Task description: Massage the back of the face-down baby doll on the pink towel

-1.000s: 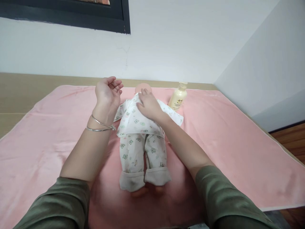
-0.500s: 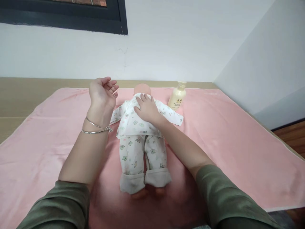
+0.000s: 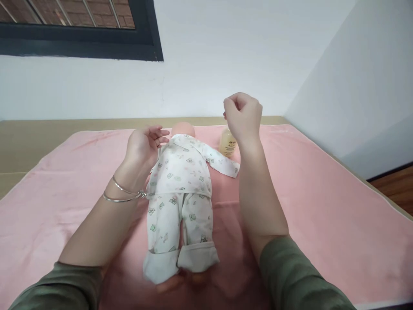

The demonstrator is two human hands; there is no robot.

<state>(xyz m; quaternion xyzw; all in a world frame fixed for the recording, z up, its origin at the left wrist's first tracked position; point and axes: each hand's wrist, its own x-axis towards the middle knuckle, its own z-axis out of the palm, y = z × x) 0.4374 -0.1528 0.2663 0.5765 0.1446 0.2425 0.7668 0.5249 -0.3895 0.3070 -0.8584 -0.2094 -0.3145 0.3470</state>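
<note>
A baby doll (image 3: 180, 172) in white printed top and trousers lies on a pink cloth (image 3: 306, 206); its face does not show. My left hand (image 3: 143, 146) is open beside the doll's shoulder, palm turned up and fingers loosely bent, covering part of one sleeve. Raised above the cloth to the right of the doll, my right hand (image 3: 243, 114) is closed in a loose fist with no object showing in it. Behind that hand stands a pale yellow bottle (image 3: 227, 143), its top hidden by the hand.
The cloth covers a wooden surface (image 3: 41, 137) that meets a white wall (image 3: 200, 86). A dark window frame (image 3: 80, 43) is at the upper left. A side wall (image 3: 364, 86) rises on the right.
My right hand has lifted off the doll's back, moved right and curled from flat into a fist. My left hand has come down closer to the doll's shoulder. The view has shifted slightly.
</note>
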